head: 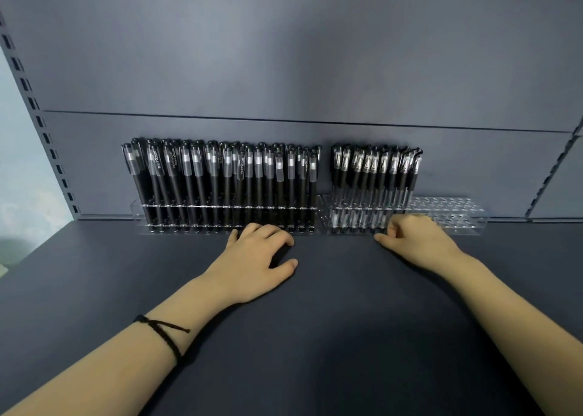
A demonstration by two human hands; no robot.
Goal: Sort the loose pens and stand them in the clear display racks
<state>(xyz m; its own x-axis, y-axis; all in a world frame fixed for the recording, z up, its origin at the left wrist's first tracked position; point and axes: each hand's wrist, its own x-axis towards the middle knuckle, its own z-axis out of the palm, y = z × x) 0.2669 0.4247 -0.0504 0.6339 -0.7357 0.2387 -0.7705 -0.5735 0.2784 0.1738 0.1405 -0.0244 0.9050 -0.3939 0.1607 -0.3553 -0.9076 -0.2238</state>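
1. The left hand (pixel 255 258) hides part of the front of the left rack (pixel 138 210).
2. The right hand (pixel 416 242) curls its fingers (pixel 399 225) under, tips out of sight; whether it holds anything, I can't tell.
3. Lettering on the black pens (pixel 189 179) is unreadably small.

Looks like a shop, at a retail display unit. Judged so from the slotted metal upright (pixel 38 116) at the left edge, punched with a column of bracket holes, and a second slotted upright (pixel 550 176) at the right. Also from the plain grey-blue back panels (pixel 284 68) meeting in a horizontal seam, with a flat dark shelf (pixel 315 321) below. Stocked like merchandise too: left rack (pixel 136 209) packed with rows of identical black pens (pixel 220 176), right rack (pixel 457 213) part filled with clear-barrelled pens (pixel 372 176), both standing along the back panels.
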